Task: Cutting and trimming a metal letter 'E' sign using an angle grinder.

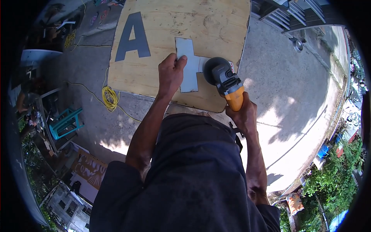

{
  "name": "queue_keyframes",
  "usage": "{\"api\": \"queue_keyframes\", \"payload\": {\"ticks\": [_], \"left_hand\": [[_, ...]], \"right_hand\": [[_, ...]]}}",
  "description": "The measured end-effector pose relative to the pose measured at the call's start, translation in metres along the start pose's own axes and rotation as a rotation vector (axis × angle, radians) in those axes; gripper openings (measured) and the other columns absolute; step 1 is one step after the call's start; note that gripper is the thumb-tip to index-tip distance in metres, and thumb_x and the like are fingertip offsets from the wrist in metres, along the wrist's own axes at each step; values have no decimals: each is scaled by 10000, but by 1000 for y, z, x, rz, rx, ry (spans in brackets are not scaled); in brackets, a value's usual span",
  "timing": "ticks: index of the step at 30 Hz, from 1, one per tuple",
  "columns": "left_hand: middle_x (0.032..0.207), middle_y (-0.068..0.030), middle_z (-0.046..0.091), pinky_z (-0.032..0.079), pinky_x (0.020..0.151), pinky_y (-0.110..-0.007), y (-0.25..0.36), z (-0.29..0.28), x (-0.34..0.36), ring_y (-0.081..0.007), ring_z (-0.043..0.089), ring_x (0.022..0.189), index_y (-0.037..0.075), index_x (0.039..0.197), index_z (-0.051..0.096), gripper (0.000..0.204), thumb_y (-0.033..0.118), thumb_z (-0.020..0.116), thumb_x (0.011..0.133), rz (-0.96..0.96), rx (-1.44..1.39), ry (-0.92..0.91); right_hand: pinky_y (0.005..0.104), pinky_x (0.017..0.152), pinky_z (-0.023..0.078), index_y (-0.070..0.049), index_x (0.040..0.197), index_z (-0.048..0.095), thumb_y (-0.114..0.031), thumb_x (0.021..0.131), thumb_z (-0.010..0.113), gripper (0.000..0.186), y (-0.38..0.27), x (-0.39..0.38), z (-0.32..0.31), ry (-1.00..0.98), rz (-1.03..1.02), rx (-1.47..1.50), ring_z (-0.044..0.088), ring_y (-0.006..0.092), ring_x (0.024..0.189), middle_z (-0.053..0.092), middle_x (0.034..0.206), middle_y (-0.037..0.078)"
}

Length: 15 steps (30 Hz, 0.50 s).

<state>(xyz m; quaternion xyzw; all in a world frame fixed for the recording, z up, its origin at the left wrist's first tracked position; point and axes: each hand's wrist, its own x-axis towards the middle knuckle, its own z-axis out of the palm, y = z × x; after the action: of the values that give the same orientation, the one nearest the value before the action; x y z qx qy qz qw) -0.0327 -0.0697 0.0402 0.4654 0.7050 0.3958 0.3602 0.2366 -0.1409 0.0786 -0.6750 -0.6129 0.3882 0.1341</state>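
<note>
My left hand (pixel 172 73) is closed on the left edge of a flat, light grey cut-out piece (pixel 188 79), its thumb on top. From the middle of this piece an arm runs right, toward a round disc. That disc belongs to an orange and black angle grinder (pixel 234 96), whose body my right hand (pixel 244 116) grips from behind. The disc covers part of the piece's right arm; whether it touches I cannot tell. Both hands are over a plywood tabletop (pixel 154 77). Farther left on it lies a dark grey letter-shaped cut-out (pixel 141 38).
A yellow cord (pixel 111 98) is coiled on the concrete floor (pixel 278 81) left of the table. Beyond it stands a teal plastic stool (pixel 65 123). A metal bowl-like object (pixel 297 45) rests at the far right, below dark slatted racks (pixel 290 15). Green plants (pixel 328 178) grow at the right.
</note>
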Motion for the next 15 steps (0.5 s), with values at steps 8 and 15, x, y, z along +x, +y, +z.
{"api": "queue_keyframes", "payload": {"ticks": [8, 15], "left_hand": [[608, -89, 472, 395, 567, -361, 7, 4, -3, -159, 400, 590, -8, 729, 479, 414, 254, 712, 949, -35, 4, -8], [615, -85, 482, 383, 580, -370, 1, 5, 6, -156, 413, 607, -26, 690, 499, 413, 240, 712, 924, -217, -94, -14]], "right_hand": [[465, 751, 578, -46, 1115, 575, -205, 723, 805, 482, -9, -5, -2, -5, 0, 26, 741, 395, 835, 737, 899, 207], [467, 741, 581, -43, 1123, 571, -206, 737, 800, 478, 2, -3, 6, 44, -21, -15, 743, 392, 827, 735, 898, 213]]}}
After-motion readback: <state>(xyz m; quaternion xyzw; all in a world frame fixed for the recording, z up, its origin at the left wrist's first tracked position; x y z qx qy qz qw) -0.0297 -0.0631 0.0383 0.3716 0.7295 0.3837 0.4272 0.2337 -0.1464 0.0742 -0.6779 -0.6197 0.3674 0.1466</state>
